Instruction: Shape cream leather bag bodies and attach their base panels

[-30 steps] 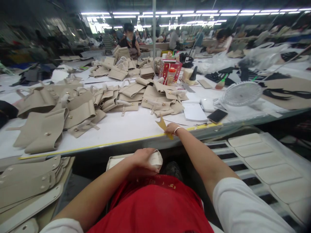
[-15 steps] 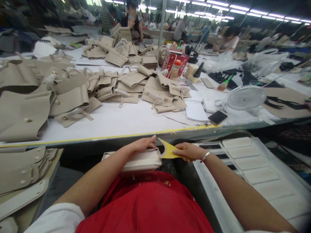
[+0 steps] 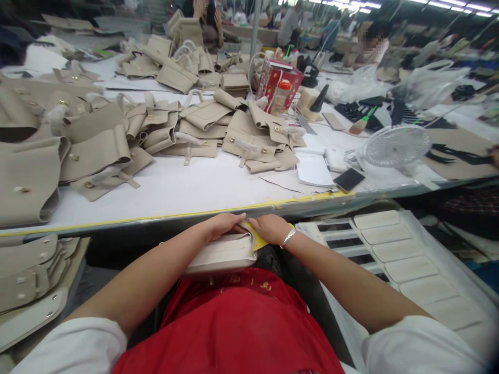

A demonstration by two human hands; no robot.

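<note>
A cream, box-like bag piece (image 3: pixel 220 255) lies on my lap, against the red apron. My left hand (image 3: pixel 225 225) grips its top edge near the right end, fingers curled over and partly hidden. My right hand (image 3: pixel 272 229) holds a yellow template with a curved cutout (image 3: pixel 259 241), pinched between thumb and fingers. The template's curved edge lies against the right end of the bag piece. Both hands are close together, just below the table edge.
Beige bag parts (image 3: pixel 97 140) with metal fittings are heaped on the white table (image 3: pixel 187 187). A phone (image 3: pixel 350 179), a paper pad (image 3: pixel 314 169) and a small fan (image 3: pixel 397 145) lie to the right. Cream panels (image 3: pixel 419 262) fill a rack beside my right arm; strap pieces (image 3: pixel 27 280) lie left.
My right hand has moved left with the yellow template, bringing it against the end of the bag piece. My left hand stays on the bag piece. The view has shifted slightly.
</note>
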